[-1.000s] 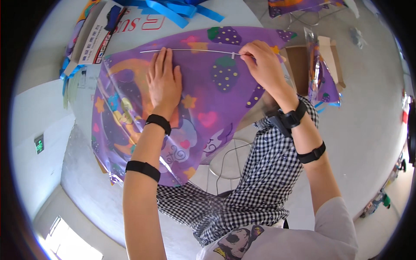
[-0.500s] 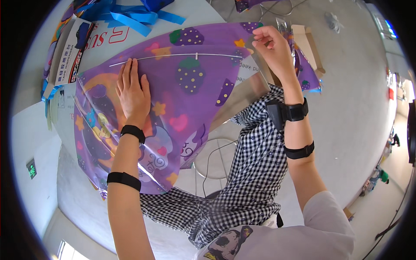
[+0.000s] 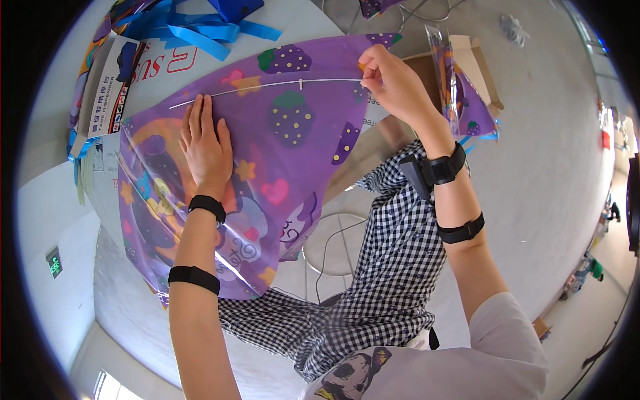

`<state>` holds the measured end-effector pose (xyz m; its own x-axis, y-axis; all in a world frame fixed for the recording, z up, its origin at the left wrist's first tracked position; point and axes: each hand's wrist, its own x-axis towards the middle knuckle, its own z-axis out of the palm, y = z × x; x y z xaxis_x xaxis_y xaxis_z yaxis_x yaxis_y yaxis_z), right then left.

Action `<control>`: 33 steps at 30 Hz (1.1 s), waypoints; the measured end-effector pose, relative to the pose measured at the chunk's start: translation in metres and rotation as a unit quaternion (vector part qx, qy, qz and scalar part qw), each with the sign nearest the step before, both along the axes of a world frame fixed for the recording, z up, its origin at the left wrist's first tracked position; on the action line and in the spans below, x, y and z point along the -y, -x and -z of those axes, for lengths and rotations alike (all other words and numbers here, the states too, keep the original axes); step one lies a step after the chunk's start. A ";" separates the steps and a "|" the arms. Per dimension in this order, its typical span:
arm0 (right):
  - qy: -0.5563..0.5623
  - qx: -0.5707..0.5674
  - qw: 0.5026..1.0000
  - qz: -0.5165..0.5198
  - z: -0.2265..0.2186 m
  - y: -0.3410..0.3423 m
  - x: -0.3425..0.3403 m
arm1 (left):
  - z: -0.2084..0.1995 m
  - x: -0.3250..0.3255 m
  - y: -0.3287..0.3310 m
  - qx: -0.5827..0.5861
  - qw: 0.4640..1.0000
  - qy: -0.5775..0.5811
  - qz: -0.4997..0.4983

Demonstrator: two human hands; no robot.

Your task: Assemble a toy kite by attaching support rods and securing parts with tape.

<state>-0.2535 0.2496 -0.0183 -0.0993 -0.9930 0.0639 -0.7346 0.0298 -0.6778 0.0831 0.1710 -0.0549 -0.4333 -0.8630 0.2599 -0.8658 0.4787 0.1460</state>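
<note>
A large purple plastic film sheet [image 3: 303,163], printed with strawberries, stars and hearts, lies over the table and droops toward my lap. Across its upper part runs a thin white rod [image 3: 267,85] with a small white clip or tab [image 3: 301,84] near its middle. My left hand [image 3: 207,147] rests flat on the film, fingers stretched out, fingertips just below the rod's left part. At the rod's right end my right hand [image 3: 390,80] is closed in a pinch, its thumb and fingers covering the tip; whether film is caught too is hidden.
Blue ribbon strips [image 3: 207,32] and a tape dispenser box [image 3: 110,93] lie on the table at the far left. An opened cardboard box [image 3: 477,73] with clear-wrapped purple film [image 3: 453,93] stands beyond my right hand. A round metal stool frame [image 3: 333,230] shows below the table.
My right hand has moved left and slightly down from beside the film's edge, and its fingers have closed at the rod's right end. My left hand has stayed in place.
</note>
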 end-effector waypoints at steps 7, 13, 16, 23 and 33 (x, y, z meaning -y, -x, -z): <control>-0.001 0.029 0.999 0.018 0.006 -0.001 0.004 | -0.002 0.000 -0.002 -0.003 1.000 -0.002 -0.002; 0.105 0.007 0.994 -0.014 -0.002 -0.033 0.014 | -0.004 0.000 -0.003 -0.011 1.000 -0.002 0.001; 0.155 -0.069 0.984 -0.057 0.000 -0.058 0.026 | -0.003 0.000 -0.002 -0.008 1.000 -0.002 0.000; 0.117 -0.101 0.982 -0.108 0.002 -0.063 0.043 | -0.005 -0.002 -0.001 -0.015 1.000 -0.013 -0.013; 0.106 -0.070 0.982 -0.142 0.008 -0.062 0.050 | -0.006 -0.002 -0.001 -0.029 0.999 -0.018 -0.027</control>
